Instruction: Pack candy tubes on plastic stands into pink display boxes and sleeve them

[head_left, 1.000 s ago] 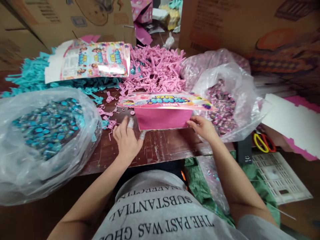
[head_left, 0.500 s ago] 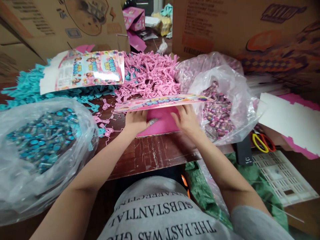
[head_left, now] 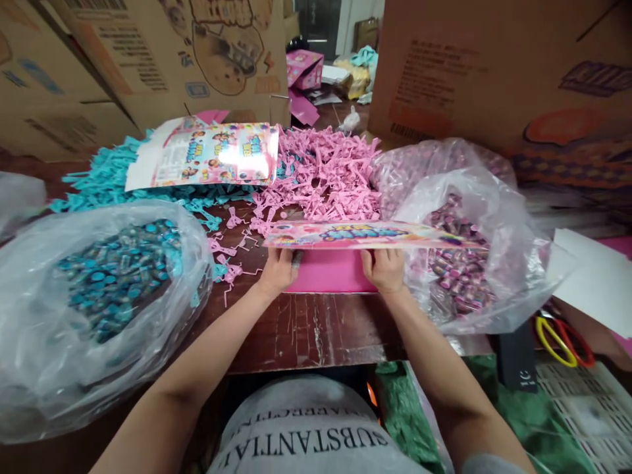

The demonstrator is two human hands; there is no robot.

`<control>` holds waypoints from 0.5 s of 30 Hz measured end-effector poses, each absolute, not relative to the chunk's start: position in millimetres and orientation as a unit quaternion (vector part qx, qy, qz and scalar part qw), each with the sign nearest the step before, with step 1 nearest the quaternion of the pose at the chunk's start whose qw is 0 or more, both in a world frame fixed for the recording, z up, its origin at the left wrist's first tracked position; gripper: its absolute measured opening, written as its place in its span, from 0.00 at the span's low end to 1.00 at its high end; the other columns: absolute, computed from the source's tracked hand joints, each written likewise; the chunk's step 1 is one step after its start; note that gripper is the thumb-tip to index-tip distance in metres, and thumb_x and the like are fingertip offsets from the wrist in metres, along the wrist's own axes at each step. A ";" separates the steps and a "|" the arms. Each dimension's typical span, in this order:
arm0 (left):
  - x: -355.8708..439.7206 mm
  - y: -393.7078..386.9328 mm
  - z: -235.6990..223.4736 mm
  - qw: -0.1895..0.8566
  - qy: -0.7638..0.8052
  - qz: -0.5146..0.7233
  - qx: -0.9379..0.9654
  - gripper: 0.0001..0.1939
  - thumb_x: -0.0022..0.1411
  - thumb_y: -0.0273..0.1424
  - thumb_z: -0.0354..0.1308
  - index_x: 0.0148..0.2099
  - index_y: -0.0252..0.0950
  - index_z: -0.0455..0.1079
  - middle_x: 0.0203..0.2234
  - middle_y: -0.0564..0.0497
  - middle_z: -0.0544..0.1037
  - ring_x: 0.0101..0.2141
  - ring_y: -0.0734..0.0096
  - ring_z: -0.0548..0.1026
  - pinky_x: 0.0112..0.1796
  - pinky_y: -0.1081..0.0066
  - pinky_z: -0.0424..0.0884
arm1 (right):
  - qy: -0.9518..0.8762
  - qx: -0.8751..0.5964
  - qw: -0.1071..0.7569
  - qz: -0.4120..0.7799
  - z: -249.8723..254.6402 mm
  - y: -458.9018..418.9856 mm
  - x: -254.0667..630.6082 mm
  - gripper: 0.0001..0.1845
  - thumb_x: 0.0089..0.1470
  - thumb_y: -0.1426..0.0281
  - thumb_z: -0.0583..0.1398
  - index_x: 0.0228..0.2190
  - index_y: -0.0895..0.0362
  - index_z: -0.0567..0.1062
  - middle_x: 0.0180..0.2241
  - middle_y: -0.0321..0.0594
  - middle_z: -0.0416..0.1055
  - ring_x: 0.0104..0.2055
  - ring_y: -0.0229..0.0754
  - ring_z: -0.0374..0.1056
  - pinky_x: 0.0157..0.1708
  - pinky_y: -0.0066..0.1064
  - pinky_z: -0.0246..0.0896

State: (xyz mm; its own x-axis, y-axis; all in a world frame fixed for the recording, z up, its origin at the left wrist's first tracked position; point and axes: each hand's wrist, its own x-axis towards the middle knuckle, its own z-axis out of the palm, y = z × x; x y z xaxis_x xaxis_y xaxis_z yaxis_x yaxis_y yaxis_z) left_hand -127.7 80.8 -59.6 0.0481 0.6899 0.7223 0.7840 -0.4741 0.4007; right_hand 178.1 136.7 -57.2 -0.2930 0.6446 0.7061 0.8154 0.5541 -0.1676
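Observation:
A pink cardboard box [head_left: 336,271] lies at the table's near side, partly folded. Its colourfully printed panel [head_left: 365,234] is tilted up and reaches out to both sides. My left hand [head_left: 280,271] grips the box at the left, the fingertips hidden beneath the printed panel. At the right, my right hand [head_left: 388,270] is closed on the same box, thumb over the pink inside face. Just behind the box lies a heap of pink plastic pieces [head_left: 340,171].
Left stands a clear bag [head_left: 190,224] of blue-capped capsules [head_left: 118,276]; right, another bag [head_left: 518,263] of pink capsules [head_left: 459,283]. A printed sheet [head_left: 217,155] rests on turquoise pieces [head_left: 99,174]. Scissors [head_left: 557,339] and a black object [head_left: 516,362] lie right. Large cartons [head_left: 237,59] stand behind.
The view has shifted, so everything sits lower and further right. My fingers, stretched out before, are now curled round the box under the printed panel.

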 end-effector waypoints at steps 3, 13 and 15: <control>-132.0 86.7 -57.3 -0.098 -0.499 -0.453 -0.732 0.19 0.69 0.41 0.57 0.55 0.37 0.77 0.50 0.35 0.80 0.59 0.42 0.75 0.64 0.41 0.69 | -0.795 -0.471 0.360 -0.126 -62.6 135.8 180.6 0.18 0.65 0.59 0.56 0.38 0.57 0.81 0.38 0.56 0.79 0.45 0.60 0.74 0.49 0.54 0.69; -131.0 107.0 -10.7 -0.387 -0.433 -0.609 -0.540 0.42 0.71 0.64 0.40 0.57 0.35 0.78 0.48 0.38 0.85 0.56 0.51 0.80 0.60 0.47 0.73 | -0.809 -0.445 0.356 -0.146 -33.0 125.6 158.9 0.27 0.66 0.58 0.60 0.59 0.61 0.74 0.57 0.60 0.75 0.61 0.63 0.68 0.63 0.58 0.60; -123.3 106.5 -11.1 -0.400 -0.429 -0.614 -0.529 0.43 0.71 0.65 0.41 0.57 0.35 0.78 0.50 0.37 0.84 0.59 0.52 0.79 0.62 0.47 0.71 | -0.829 -0.416 0.349 -0.131 -21.7 124.1 141.3 0.33 0.65 0.55 0.61 0.64 0.60 0.70 0.63 0.60 0.70 0.67 0.64 0.62 0.67 0.59 0.55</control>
State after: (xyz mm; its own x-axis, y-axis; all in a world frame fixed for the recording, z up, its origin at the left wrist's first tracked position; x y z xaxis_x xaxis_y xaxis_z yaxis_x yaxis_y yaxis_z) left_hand -123.3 106.5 -11.1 -0.1214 0.9443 0.3058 -0.0370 -0.3122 0.9493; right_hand 141.3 124.1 -21.7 -0.4104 0.5976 0.6888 0.7810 0.6203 -0.0729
